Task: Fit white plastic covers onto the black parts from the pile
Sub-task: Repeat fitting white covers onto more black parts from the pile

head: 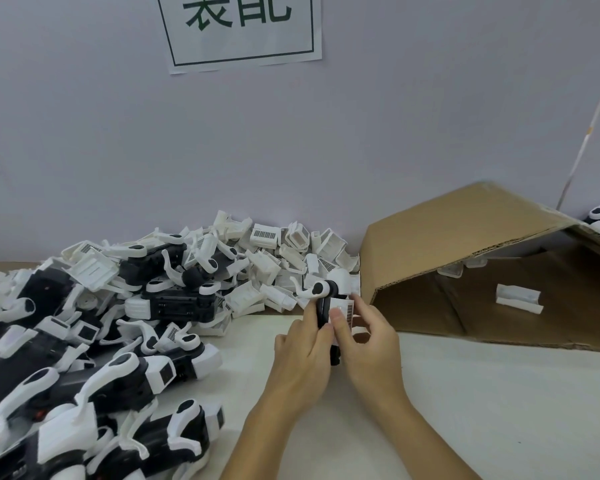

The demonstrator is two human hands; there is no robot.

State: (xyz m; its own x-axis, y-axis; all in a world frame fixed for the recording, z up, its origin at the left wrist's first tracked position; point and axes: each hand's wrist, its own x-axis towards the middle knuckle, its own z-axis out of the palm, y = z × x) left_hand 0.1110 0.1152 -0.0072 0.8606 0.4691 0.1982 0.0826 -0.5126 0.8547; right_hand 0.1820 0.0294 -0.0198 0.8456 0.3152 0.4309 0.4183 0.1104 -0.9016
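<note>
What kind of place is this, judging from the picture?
Probably a factory assembly bench: a big pile of black parts, a heap of white covers, a cardboard box, and a wall sign with Chinese characters.

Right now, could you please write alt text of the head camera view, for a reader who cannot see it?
Two hands hold a black part upright above a white table; the left hand grips it while the right hand pinches a white cover against it. A pile of parts lies to the left, an open cardboard box to the right.
</note>
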